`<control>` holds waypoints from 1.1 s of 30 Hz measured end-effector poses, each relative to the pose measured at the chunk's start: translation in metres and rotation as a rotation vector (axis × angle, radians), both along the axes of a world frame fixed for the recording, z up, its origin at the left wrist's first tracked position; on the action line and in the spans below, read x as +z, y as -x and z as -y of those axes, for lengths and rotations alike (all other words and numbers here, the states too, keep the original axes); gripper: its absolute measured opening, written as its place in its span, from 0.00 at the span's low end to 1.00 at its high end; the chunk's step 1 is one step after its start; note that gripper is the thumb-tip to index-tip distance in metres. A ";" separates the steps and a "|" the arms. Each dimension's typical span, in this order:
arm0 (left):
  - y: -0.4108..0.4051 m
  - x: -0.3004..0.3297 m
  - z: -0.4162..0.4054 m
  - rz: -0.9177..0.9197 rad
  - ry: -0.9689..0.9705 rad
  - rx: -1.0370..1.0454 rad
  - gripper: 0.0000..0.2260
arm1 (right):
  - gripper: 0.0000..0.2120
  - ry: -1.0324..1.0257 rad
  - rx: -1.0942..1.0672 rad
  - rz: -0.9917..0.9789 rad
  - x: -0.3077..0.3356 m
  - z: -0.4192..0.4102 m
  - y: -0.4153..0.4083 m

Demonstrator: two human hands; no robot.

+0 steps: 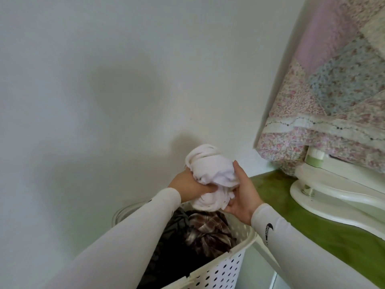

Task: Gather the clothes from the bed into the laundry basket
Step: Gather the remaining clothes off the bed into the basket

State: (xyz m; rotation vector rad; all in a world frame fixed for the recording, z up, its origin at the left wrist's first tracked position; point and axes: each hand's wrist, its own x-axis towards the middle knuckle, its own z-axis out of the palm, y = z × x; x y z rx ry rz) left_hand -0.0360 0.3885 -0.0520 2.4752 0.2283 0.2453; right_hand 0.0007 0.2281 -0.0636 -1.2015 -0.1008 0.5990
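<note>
A bunched white garment [210,174] is held up in front of the wall, just above the far rim of the white perforated laundry basket [225,265]. My left hand [188,184] grips its left underside, fingers curled into the cloth. On the other side, my right hand [242,195] grips it with the thumb up along the fabric. Dark clothes [198,236], one of them a brown plaid piece, lie inside the basket.
The bed with a floral patchwork quilt [333,101] hangs over at the upper right, on a cream bed frame [325,195]. A green rug [312,224] covers the floor beside it. A plain white wall [104,80] stands behind the basket.
</note>
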 end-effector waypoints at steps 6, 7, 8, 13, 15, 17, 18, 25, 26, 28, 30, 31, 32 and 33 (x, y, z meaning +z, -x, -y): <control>0.010 -0.035 -0.021 -0.258 -0.002 -0.188 0.27 | 0.31 0.015 0.121 -0.108 -0.036 -0.011 -0.004; 0.012 -0.041 -0.023 -0.311 -0.001 -0.211 0.26 | 0.32 0.033 0.147 -0.139 -0.044 -0.011 -0.006; 0.014 -0.048 -0.025 -0.365 0.025 -0.213 0.26 | 0.33 0.078 0.157 -0.166 -0.051 -0.012 -0.008; 0.016 -0.072 -0.031 -0.683 0.141 -0.050 0.38 | 0.39 0.432 0.181 -0.252 -0.071 -0.013 -0.018; 0.016 -0.075 -0.031 -0.752 0.113 -0.001 0.43 | 0.37 0.473 0.176 -0.248 -0.075 -0.010 -0.021; 0.012 -0.075 -0.032 -0.777 0.076 0.010 0.43 | 0.36 0.506 0.164 -0.246 -0.075 -0.008 -0.023; 0.010 -0.074 -0.032 -0.769 0.068 0.004 0.41 | 0.35 0.534 0.154 -0.240 -0.074 -0.007 -0.024; -0.001 -0.072 -0.027 -0.193 -0.175 0.104 0.39 | 0.28 0.625 0.095 -0.169 -0.083 -0.009 -0.035; -0.002 -0.076 -0.025 -0.181 -0.246 0.041 0.37 | 0.27 0.641 0.081 -0.147 -0.084 -0.011 -0.035; -0.005 -0.087 -0.022 -0.216 -0.428 -0.109 0.33 | 0.25 0.664 0.085 -0.091 -0.087 -0.015 -0.034; -0.009 -0.102 -0.021 -0.296 -0.517 -0.167 0.30 | 0.26 0.705 0.140 0.017 -0.092 -0.019 -0.036; -0.010 -0.109 -0.022 -0.338 -0.533 -0.170 0.30 | 0.29 0.729 0.166 0.061 -0.094 -0.019 -0.035; -0.012 -0.115 -0.025 -0.378 -0.538 -0.167 0.31 | 0.33 0.783 0.208 0.112 -0.096 -0.019 -0.034; -0.013 -0.121 -0.027 -0.413 -0.535 -0.159 0.32 | 0.38 0.875 0.266 0.190 -0.097 -0.019 -0.032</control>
